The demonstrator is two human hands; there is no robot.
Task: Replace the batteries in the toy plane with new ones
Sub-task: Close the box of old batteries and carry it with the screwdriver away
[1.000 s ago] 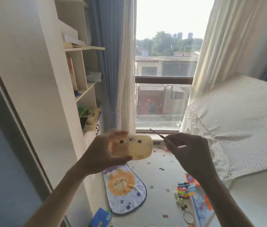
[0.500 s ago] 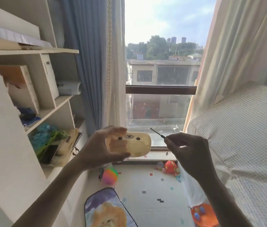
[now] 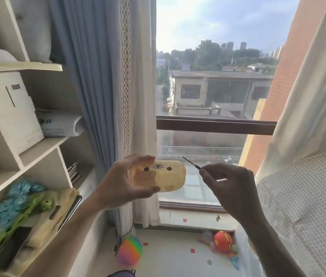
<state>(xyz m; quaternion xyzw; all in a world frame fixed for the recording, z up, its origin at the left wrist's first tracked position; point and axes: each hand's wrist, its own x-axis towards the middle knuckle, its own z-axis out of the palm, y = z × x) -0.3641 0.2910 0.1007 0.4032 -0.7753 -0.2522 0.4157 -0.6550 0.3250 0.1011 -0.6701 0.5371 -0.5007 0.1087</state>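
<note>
Holding up a translucent yellow case [image 3: 159, 175] with a small bear face printed on it, we grip it in our left hand [image 3: 124, 182], thumb below and fingers curled over the top. Our right hand [image 3: 231, 183] pinches a thin dark screwdriver [image 3: 191, 162], its tip pointing up-left toward the case but apart from it. Both hands sit as they did half a second ago; the view has tilted up and left, so the shelf [image 3: 38, 144] fills more of the frame and the floor mat has nearly dropped out of sight. Whether the case holds the batteries we cannot tell. A rainbow ball [image 3: 129, 250] lies on the floor below.
</note>
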